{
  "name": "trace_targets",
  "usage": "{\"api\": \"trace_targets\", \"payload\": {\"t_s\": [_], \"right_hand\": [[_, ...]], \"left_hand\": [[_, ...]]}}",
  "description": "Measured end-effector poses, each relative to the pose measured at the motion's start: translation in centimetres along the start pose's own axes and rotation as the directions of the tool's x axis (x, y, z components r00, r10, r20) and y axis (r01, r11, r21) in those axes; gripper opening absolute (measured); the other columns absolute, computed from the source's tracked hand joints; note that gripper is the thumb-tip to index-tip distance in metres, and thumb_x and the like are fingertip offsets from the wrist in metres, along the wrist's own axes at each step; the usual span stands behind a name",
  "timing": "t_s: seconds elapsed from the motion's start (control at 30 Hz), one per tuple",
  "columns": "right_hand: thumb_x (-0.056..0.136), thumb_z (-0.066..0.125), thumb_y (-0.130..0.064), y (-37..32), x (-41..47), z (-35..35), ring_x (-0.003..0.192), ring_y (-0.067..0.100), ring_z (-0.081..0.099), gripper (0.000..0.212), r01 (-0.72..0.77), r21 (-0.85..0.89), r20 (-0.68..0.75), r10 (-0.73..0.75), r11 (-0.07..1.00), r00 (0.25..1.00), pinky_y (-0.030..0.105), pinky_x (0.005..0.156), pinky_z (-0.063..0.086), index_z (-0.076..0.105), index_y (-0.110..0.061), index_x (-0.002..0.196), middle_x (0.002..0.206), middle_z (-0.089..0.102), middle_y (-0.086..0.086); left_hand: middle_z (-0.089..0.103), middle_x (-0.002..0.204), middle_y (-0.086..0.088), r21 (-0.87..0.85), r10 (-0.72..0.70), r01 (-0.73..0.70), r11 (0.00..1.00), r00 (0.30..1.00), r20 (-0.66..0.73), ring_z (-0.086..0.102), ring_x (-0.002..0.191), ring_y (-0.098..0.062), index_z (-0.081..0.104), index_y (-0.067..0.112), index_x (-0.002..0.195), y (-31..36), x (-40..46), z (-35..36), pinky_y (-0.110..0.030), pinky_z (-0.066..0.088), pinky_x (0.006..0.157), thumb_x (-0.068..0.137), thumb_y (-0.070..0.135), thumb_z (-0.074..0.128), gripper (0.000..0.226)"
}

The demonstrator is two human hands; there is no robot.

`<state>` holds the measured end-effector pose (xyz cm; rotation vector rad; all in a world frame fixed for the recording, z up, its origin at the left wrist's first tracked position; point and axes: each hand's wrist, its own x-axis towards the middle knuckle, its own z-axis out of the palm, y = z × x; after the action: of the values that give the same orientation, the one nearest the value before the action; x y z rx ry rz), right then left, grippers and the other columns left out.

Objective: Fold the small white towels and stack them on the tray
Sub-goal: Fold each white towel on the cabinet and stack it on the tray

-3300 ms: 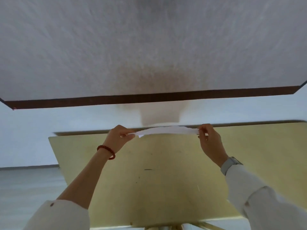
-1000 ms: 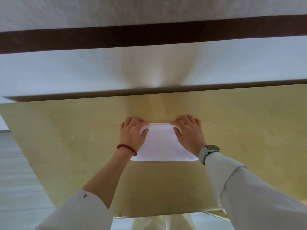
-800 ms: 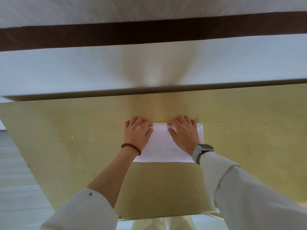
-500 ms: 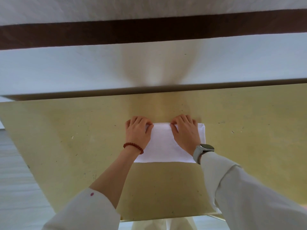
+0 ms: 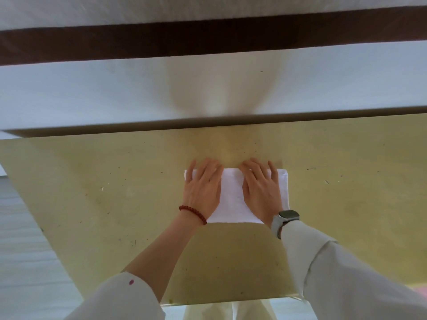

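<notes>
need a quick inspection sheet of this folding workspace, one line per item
surface: yellowish table with small specks and scuffs.
job's things: one white towel lies flat on the table as a folded rectangle; no tray in view.
clutter: nothing seen.
hands: left hand and right hand both press flat on the towel with straight fingers, side by side, a strip of towel bare between them.
wrists: red bead bracelet on the left, watch on the right.
cables: nothing seen.
surroundings: pale wall with a dark brown band behind the table; grey floor at left.
</notes>
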<state>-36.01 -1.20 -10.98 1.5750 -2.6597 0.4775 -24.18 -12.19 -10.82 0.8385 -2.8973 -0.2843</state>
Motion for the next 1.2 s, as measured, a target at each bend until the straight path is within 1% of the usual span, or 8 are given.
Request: {"api": "trace_targets", "payload": {"t_s": [0.17, 0.3, 0.43, 0.57, 0.67, 0.87, 1.1, 1.2], "right_hand": [[0.090, 0.031, -0.024, 1.0, -2.7, 0.3, 0.130, 0.027, 0.040, 0.045, 0.078, -0.109, 0.267, -0.046, 0.991, 0.963, 0.055, 0.105, 0.033, 0.043, -0.011, 0.131, 0.138, 0.047, 0.012], [0.097, 0.012, -0.036, 3.5, -3.9, -0.2, 0.135, 0.029, 0.026, 0.049, 0.005, -0.159, 0.326, 0.047, 0.987, 0.944, 0.052, 0.110, 0.020, 0.030, -0.023, 0.141, 0.147, 0.035, 0.011], [0.097, 0.009, -0.038, 4.8, -4.1, -1.2, 0.135, 0.028, 0.028, 0.052, -0.122, -0.168, 0.335, 0.174, 0.978, 0.926, 0.058, 0.105, 0.027, 0.028, -0.019, 0.141, 0.146, 0.037, 0.011], [0.088, 0.034, -0.028, 4.6, -4.9, -2.4, 0.116, 0.038, 0.052, 0.049, -0.328, -0.037, 0.209, 0.329, 0.944, 0.921, 0.049, 0.092, 0.045, 0.047, -0.004, 0.129, 0.132, 0.052, 0.018], [0.086, 0.053, -0.019, 3.2, -5.4, -3.9, 0.095, 0.037, 0.053, 0.033, -0.541, 0.047, 0.205, 0.522, 0.840, 0.828, 0.041, 0.074, 0.045, 0.053, 0.000, 0.112, 0.108, 0.057, 0.018], [0.087, 0.053, -0.032, 2.4, -4.5, -4.9, 0.099, 0.034, 0.052, 0.035, -0.842, 0.108, 0.469, 0.720, 0.529, 0.512, 0.040, 0.077, 0.046, 0.049, -0.001, 0.104, 0.104, 0.056, 0.013], [0.085, 0.050, -0.020, 1.9, -5.0, -4.9, 0.095, 0.034, 0.045, 0.027, -0.909, 0.137, 0.549, 0.734, 0.393, 0.400, 0.038, 0.079, 0.041, 0.050, 0.003, 0.099, 0.102, 0.040, 0.013], [0.083, 0.050, -0.010, 1.6, -4.7, -5.1, 0.072, 0.027, 0.043, 0.010, -0.926, 0.302, 0.546, 0.754, 0.228, 0.364, 0.027, 0.054, 0.036, 0.051, 0.000, 0.087, 0.088, 0.043, 0.010]], "left_hand": [[0.046, 0.139, -0.013, 0.085, -0.015, -0.004, 0.996, 0.976, 0.219, 0.028, 0.132, -0.029, 0.039, 0.010, 0.133, -0.2, -2.3, 1.5, -0.046, 0.014, 0.111, 0.095, 0.031, 0.021, 0.047], [0.040, 0.144, -0.012, 0.131, -0.070, 0.033, 0.991, 0.955, 0.289, 0.023, 0.134, -0.029, 0.029, 0.018, 0.139, -1.2, -3.1, 1.1, -0.047, 0.008, 0.111, 0.097, 0.042, 0.002, 0.056], [0.029, 0.150, -0.009, 0.161, -0.147, 0.096, 0.982, 0.928, 0.343, 0.023, 0.139, -0.030, 0.024, 0.022, 0.144, -1.1, -3.2, 0.0, -0.053, 0.005, 0.112, 0.094, 0.047, -0.002, 0.062], [0.015, 0.155, -0.004, 0.163, -0.187, 0.140, 0.977, 0.926, 0.327, 0.013, 0.143, -0.025, 0.020, 0.025, 0.146, -0.2, -2.9, -1.2, -0.057, -0.002, 0.111, 0.091, 0.046, 0.013, 0.060], [0.010, 0.154, -0.001, 0.160, -0.226, 0.179, 0.971, 0.908, 0.353, 0.008, 0.142, -0.022, 0.016, 0.028, 0.146, 0.2, -2.7, -1.9, -0.057, 0.000, 0.111, 0.094, 0.043, 0.028, 0.056], [0.010, 0.153, 0.000, 0.180, -0.294, 0.243, 0.953, 0.880, 0.374, 0.011, 0.140, -0.024, 0.011, 0.029, 0.146, 1.5, -3.9, -3.0, -0.057, 0.005, 0.111, 0.093, 0.045, 0.029, 0.059], [0.005, 0.155, 0.002, 0.197, -0.338, 0.279, 0.940, 0.844, 0.417, 0.010, 0.140, -0.025, 0.007, 0.030, 0.146, 1.7, -4.3, -3.5, -0.058, 0.006, 0.112, 0.094, 0.048, 0.026, 0.059], [0.006, 0.154, 0.001, 0.211, -0.352, 0.287, 0.935, 0.833, 0.428, 0.011, 0.140, -0.025, 0.008, 0.030, 0.146, 1.9, -4.2, -3.8, -0.058, 0.007, 0.111, 0.093, 0.048, 0.028, 0.059]]}}
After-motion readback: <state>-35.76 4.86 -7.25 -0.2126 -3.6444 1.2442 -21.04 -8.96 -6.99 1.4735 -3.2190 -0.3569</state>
